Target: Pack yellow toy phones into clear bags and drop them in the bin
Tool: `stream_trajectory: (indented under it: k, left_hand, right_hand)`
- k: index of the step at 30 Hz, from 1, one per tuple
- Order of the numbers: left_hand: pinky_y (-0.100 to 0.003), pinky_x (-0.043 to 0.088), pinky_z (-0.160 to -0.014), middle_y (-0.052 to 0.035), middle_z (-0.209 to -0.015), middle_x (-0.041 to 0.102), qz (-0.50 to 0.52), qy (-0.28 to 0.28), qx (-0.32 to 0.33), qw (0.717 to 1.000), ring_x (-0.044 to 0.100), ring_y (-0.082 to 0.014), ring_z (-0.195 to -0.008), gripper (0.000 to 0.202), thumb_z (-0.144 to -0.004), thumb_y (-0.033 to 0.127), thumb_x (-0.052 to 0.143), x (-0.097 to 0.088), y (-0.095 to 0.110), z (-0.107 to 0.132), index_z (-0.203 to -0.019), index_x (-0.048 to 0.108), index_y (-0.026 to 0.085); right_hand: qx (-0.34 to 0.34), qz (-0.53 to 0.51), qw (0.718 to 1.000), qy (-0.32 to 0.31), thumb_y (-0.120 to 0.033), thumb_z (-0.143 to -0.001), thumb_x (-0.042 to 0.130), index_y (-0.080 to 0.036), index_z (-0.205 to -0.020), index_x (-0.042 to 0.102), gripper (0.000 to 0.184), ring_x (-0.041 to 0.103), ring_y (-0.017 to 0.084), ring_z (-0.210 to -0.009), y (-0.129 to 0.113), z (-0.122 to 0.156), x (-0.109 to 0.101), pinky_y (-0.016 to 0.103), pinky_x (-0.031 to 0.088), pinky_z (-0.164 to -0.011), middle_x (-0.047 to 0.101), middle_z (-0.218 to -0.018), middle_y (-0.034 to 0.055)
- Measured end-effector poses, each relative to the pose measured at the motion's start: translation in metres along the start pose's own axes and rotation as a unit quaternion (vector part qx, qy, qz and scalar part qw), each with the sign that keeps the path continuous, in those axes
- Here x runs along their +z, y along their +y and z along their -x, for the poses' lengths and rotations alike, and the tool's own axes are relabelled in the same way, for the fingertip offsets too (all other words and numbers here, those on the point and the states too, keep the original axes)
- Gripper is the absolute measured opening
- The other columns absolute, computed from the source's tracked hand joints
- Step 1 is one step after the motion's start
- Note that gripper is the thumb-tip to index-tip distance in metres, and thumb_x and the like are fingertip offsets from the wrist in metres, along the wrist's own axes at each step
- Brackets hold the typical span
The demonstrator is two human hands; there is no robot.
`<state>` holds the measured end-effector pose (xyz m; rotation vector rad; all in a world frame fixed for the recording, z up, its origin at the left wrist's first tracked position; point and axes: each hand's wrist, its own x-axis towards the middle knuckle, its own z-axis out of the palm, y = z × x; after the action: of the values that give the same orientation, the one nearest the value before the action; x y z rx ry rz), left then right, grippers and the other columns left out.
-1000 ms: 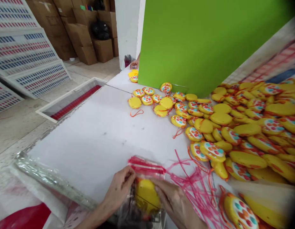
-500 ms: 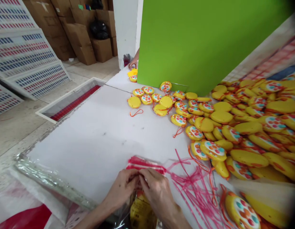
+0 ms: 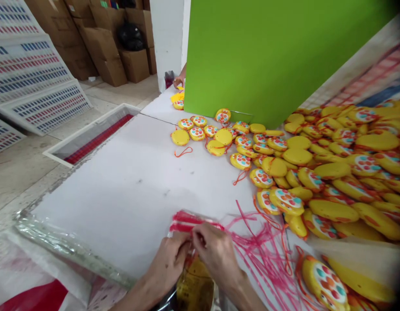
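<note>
At the near edge of the table, my left hand (image 3: 170,259) is closed, thumb and fingers pinched at the top of a clear plastic bag (image 3: 216,298). Beside it my right hand (image 3: 217,252) is curled with its fingertips at the same bag top; exactly what lies between the fingertips is hidden. Through the film a yellow toy (image 3: 195,280) shows below my hands. Just beyond my fingers lie red-and-white striped plastic bags (image 3: 182,221). Loose pink ribbon strips (image 3: 263,242) spread to the right of my right hand.
Yellow toys with dotted white faces and orange cords (image 3: 336,170) are heaped on the right of the white table (image 3: 122,185). A green panel (image 3: 252,56) stands behind them. Another person's hand (image 3: 179,81) is at its left edge. White crates (image 3: 34,77) and cartons (image 3: 106,56) stand left.
My right hand has risen a little and its fingers have curled more, slightly apart from my left. My left hand stays at the bag top. The view has shifted slightly.
</note>
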<state>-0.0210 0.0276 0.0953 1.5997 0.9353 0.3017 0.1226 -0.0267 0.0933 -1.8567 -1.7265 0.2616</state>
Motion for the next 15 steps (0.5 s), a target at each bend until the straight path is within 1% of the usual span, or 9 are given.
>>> stream_trajectory:
  k: [2,4,5,6,7,9,11,13,15]
  left_hand:
    - [-0.024,0.041,-0.062,-0.0035,-0.071,0.063,0.009,-0.002,-0.012,1.000,0.057,-0.0164,-0.067,0.025,-0.086,0.027,0.039,-0.002,-0.003,0.001,-0.080,0.060,0.016]
    - [-0.024,0.043,-0.064,-0.0040,-0.073,0.063,0.046,-0.005,-0.028,0.999,0.059,-0.0175,-0.071,0.024,-0.086,0.031,0.041,-0.003,-0.008,0.001,-0.079,0.058,0.016]
    - [-0.025,0.044,-0.064,-0.0042,-0.074,0.063,0.074,-0.012,-0.034,0.997,0.060,-0.0180,-0.072,0.023,-0.085,0.033,0.042,-0.003,-0.010,0.001,-0.079,0.057,0.016]
    - [-0.025,0.044,-0.064,-0.0044,-0.076,0.063,0.099,-0.021,-0.038,0.994,0.061,-0.0184,-0.073,0.024,-0.085,0.034,0.042,-0.003,-0.011,0.000,-0.080,0.056,0.016]
    - [-0.025,0.045,-0.064,-0.0045,-0.076,0.063,0.114,-0.028,-0.039,0.992,0.061,-0.0185,-0.073,0.024,-0.085,0.035,0.042,-0.002,-0.012,-0.001,-0.080,0.056,0.016]
    - [-0.025,0.044,-0.062,-0.0043,-0.074,0.063,0.103,-0.029,-0.032,0.994,0.060,-0.0182,-0.070,0.025,-0.085,0.035,0.042,-0.001,-0.012,-0.003,-0.079,0.057,0.016]
    - [-0.026,0.044,-0.064,-0.0044,-0.074,0.064,0.066,-0.016,-0.013,0.998,0.059,-0.0181,-0.070,0.024,-0.085,0.031,0.042,0.000,-0.009,-0.003,-0.078,0.060,0.016]
    - [-0.025,0.043,-0.066,-0.0046,-0.077,0.065,0.037,-0.005,0.000,0.999,0.059,-0.0182,-0.073,0.025,-0.085,0.027,0.041,0.001,-0.005,-0.003,-0.080,0.063,0.016]
    - [-0.025,0.042,-0.064,-0.0049,-0.079,0.066,0.018,0.000,0.008,1.000,0.058,-0.0179,-0.071,0.026,-0.086,0.025,0.039,0.002,-0.001,-0.001,-0.085,0.064,0.017]
  right_hand:
    - [0.078,-0.023,0.996,0.039,-0.015,-0.081,0.048,-0.019,-0.075,0.059,0.013,0.056,0.009,-0.052,0.015,0.003,-0.020,0.018,0.043,-0.052,0.062,-0.064,-0.0023]
    - [0.136,-0.004,0.987,0.087,-0.022,-0.081,0.051,-0.019,-0.078,0.061,0.011,0.055,0.010,-0.049,0.029,0.010,-0.040,0.018,0.043,-0.051,0.063,-0.064,-0.0021]
    - [0.146,0.006,0.985,0.093,-0.024,-0.081,0.052,-0.019,-0.078,0.061,0.011,0.055,0.010,-0.049,0.032,0.014,-0.047,0.018,0.043,-0.051,0.063,-0.064,-0.0019]
    - [0.145,0.004,0.986,0.082,-0.025,-0.082,0.052,-0.019,-0.077,0.062,0.012,0.056,0.010,-0.050,0.032,0.017,-0.051,0.019,0.043,-0.051,0.064,-0.064,-0.0016]
    - [0.133,-0.009,0.990,0.053,-0.024,-0.083,0.051,-0.020,-0.077,0.062,0.013,0.057,0.011,-0.053,0.030,0.020,-0.052,0.019,0.043,-0.053,0.064,-0.066,-0.0012]
    - [0.097,-0.043,0.994,-0.014,-0.022,-0.085,0.049,-0.021,-0.079,0.062,0.014,0.060,0.012,-0.062,0.016,0.020,-0.042,0.020,0.045,-0.058,0.065,-0.073,-0.0003]
    - [0.061,-0.042,0.995,-0.065,-0.017,-0.085,0.049,-0.021,-0.082,0.061,0.014,0.060,0.013,-0.068,0.000,0.016,-0.024,0.022,0.045,-0.062,0.065,-0.078,0.0007]
    - [0.027,-0.008,0.996,-0.084,-0.012,-0.083,0.049,-0.021,-0.082,0.060,0.014,0.060,0.015,-0.069,-0.011,0.009,-0.006,0.024,0.044,-0.062,0.064,-0.078,0.0012]
    - [0.009,0.016,0.997,-0.080,-0.009,-0.081,0.048,-0.020,-0.078,0.060,0.016,0.059,0.015,-0.066,-0.016,0.003,0.006,0.023,0.043,-0.060,0.063,-0.074,0.0012]
